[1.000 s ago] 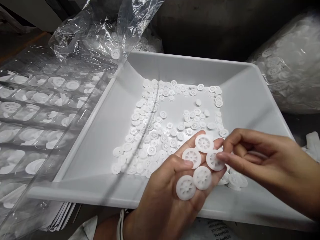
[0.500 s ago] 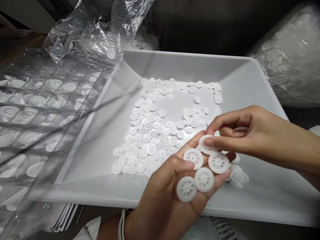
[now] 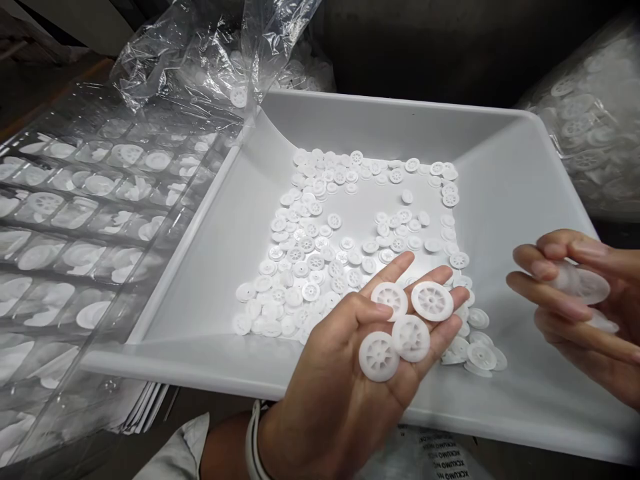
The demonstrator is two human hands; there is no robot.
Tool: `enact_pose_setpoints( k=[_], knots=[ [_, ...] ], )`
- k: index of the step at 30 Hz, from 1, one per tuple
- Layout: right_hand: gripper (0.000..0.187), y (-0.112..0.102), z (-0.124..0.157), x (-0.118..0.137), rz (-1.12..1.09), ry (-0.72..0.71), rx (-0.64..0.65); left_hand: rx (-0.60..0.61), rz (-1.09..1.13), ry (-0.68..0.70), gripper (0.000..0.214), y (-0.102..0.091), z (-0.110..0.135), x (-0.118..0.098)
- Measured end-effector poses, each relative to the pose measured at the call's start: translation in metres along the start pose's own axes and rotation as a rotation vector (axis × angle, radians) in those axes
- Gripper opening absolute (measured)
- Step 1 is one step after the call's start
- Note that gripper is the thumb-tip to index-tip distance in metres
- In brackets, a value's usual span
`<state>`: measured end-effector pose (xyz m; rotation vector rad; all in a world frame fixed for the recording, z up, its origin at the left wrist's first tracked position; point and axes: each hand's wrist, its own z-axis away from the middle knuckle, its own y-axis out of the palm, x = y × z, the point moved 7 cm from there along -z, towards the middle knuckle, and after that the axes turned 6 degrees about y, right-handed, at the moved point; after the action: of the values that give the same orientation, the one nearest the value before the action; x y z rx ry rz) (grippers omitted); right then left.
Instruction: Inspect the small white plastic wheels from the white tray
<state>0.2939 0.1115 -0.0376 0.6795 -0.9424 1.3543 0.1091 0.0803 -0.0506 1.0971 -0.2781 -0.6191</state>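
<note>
Palm up over the front of a white tray point(image 3: 500, 413), my left hand point(image 3: 360, 353) carries several white spoked plastic wheels point(image 3: 379, 357). Its thumb presses on one wheel while the other fingers lie stretched out beneath. Off to the right, my right hand point(image 3: 580, 300) pinches a white plastic wheel point(image 3: 590, 287) between thumb and fingers. Another white disc shows lower among those fingers, partly hidden. Many loose wheels point(image 3: 310, 291) of the same kind lie spread over the tray floor, with a small heap near the left fingertips.
Left of the tray lies a clear compartment tray point(image 3: 85, 213) holding white parts. Behind it stands an open clear plastic bag point(image 3: 200, 60) with more wheels. A full plastic bag of wheels point(image 3: 580, 120) sits at the back right. Stacked sheets point(image 3: 145, 407) lie under the compartment tray.
My right hand has moved right, away from my left palm, taking a wheel with it. My left hand now carries one wheel fewer. The whole view has shifted slightly.
</note>
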Motion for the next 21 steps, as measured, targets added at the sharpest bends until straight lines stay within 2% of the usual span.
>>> enact_pose_setpoints(
  k=[4,14,17,19,21],
  knots=[
    [0.024,0.005,0.010,-0.016,-0.210,0.202,0.013,-0.006,-0.006,0.000,0.066,-0.001,-0.001,-0.001],
    [0.025,0.011,0.028,-0.026,-0.057,0.253,-0.068,-0.006,0.008,-0.003,0.063,-0.001,-0.001,-0.001],
    [0.031,0.009,0.026,-0.028,0.166,0.188,-0.007,-0.013,-0.002,-0.005,0.062,-0.001,-0.002,0.000],
    [0.031,0.009,0.021,-0.027,0.415,0.040,0.083,-0.016,0.000,-0.003,0.061,-0.002,-0.002,0.001],
    [0.027,0.015,0.017,-0.032,0.685,-0.096,0.226,-0.017,0.008,-0.006,0.062,-0.002,-0.002,0.001]
  ],
)
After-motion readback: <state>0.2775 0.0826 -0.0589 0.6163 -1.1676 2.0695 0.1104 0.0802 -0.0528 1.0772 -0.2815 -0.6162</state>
